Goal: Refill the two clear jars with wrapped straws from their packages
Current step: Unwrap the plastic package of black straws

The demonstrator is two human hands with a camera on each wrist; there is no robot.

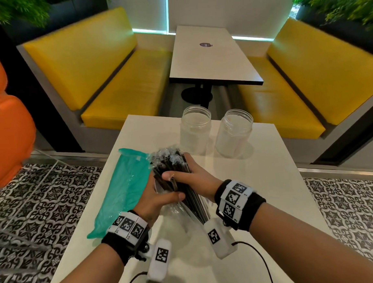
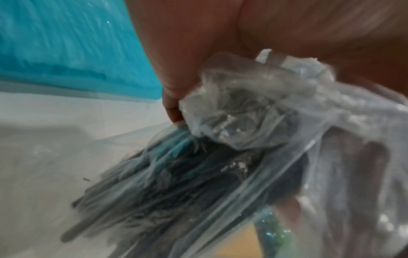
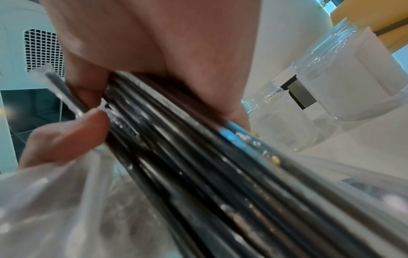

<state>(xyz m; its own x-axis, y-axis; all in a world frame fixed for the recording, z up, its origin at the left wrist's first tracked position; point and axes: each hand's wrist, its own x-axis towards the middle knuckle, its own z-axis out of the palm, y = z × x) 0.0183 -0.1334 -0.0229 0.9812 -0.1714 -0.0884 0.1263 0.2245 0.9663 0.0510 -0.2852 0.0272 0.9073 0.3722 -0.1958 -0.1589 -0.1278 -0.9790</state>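
The right hand (image 1: pixel 183 176) clamps the black straws (image 1: pixel 171 165); the left hand (image 1: pixel 156 197) apparently pinches their clear bag (image 2: pixel 253 108) (blurred). Draw straight out, keeping the bundle tight.

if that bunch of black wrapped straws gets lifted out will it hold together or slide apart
Probably slides apart: the black wrapped straws are loose, glossy-wrapped and already fanned at the far end. Likely light and fairly stiff, since the right hand keeps them straight. The clear bag looks floppy.
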